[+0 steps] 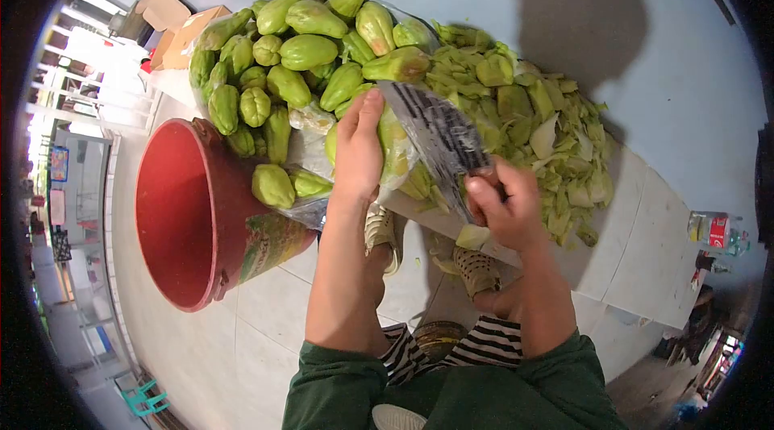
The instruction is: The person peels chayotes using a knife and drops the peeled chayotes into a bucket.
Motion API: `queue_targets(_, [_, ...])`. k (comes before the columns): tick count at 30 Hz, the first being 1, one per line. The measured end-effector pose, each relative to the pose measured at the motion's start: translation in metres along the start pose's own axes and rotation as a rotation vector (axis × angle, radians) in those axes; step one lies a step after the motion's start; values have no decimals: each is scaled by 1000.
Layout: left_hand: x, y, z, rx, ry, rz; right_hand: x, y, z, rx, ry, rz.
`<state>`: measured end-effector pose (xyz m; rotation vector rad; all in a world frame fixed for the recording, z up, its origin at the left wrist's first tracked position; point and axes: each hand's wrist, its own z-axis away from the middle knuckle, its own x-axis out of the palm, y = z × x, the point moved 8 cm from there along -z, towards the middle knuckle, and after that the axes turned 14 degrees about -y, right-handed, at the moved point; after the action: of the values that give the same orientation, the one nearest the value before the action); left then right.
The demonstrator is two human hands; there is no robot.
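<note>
My left hand (360,140) is wrapped round a green chayote (393,140), partly peeled and pale, held upright in front of me. My right hand (506,203) grips the handle of a wide knife (435,136). Its wet, smeared blade slants up to the left, close beside the chayote's right side. Behind my left hand lies a heap of whole chayotes (309,52) on plastic. Green peelings and cut pieces (556,140) are piled to the right of the knife.
A red bucket (228,224) stands at the left, its inside visible. Cardboard boxes (189,37) sit at the upper left. A plastic bottle (717,232) is at the far right. My shoes (477,269) rest on the tiled floor below.
</note>
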<state>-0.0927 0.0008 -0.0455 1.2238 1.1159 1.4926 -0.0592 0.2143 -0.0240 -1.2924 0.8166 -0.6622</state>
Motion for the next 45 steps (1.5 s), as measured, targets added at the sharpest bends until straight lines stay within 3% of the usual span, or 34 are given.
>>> queue_targets(1, [5,-1,1,-57,-56,110,-3,-3,3,1,2,1])
queue_targets(3, [10,5,3,-112,-108,222,-13,-2,11,-46,73,-380])
queue_targets(5, [13,4,8,-236,-121,319,-20,-2,11,-143,72,-415])
queue_targets(11, [28,13,10,-152,-261,384,-28,4,13,-200,87,-479])
queue_targets(14, [36,9,14,-187,-267,422,-7,-3,8,-39,-30,-263])
queue_targets(17, [38,6,18,-240,-300,455,-3,-6,9,-18,-18,-326])
queue_targets(19, [39,13,17,-172,-321,399,-4,-4,7,-25,-25,-300])
queue_targets(35, [33,17,20,-170,-378,219,-2,-4,6,19,-29,-254])
queue_targets(38, [25,4,20,-245,-297,201,0,-4,6,11,-29,-242])
queue_targets(40, [38,3,21,-250,-467,118,2,-4,5,1,-18,-275])
queue_targets(43, [35,-6,20,-271,-323,180,-2,-1,4,-30,-13,-315])
queue_targets(45, [39,-5,19,-271,-330,226,-3,-3,3,-50,-17,-323])
